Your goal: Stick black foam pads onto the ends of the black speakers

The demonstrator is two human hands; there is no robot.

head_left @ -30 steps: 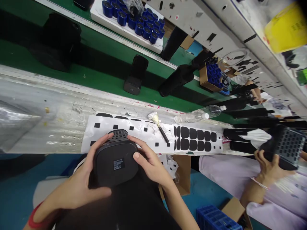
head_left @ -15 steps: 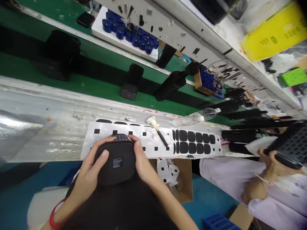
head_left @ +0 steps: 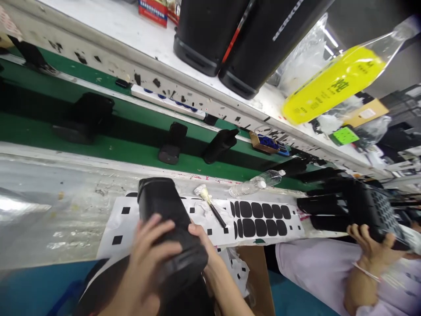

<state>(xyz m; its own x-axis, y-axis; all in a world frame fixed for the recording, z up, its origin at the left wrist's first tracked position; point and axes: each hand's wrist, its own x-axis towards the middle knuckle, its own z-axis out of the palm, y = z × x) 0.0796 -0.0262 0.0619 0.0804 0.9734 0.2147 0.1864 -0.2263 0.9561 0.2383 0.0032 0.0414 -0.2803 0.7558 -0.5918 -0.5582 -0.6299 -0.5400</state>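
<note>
A tall black plastic device housing (head_left: 161, 206) with rounded edges is tilted over the near edge of the bench, between my hands. My left hand (head_left: 153, 245), a little blurred, lies across its upper left face with the fingers curved around it. On the right side my right hand (head_left: 207, 245) grips it, thumb on the edge. Under and behind it lies a white sticker sheet (head_left: 113, 219) with black squares. A brush (head_left: 212, 208) with a black handle and a wrapped pale head rests on the sheets. Beside it is a sheet of black rounded pads (head_left: 259, 218).
Clear plastic bottles (head_left: 246, 188) lie beyond the sheets. Black devices (head_left: 219, 147) stand on the green conveyor belt (head_left: 138, 149). Overhead, a shelf (head_left: 131, 39) holds black units and a yellow bottle (head_left: 332, 83). A cardboard box (head_left: 258, 276) sits below; a co-worker's hand (head_left: 371, 245) holds a black device at right.
The housing has turned from showing its labelled end to showing its long side. My left hand has moved onto its face. The view has tilted up, showing more of the shelf.
</note>
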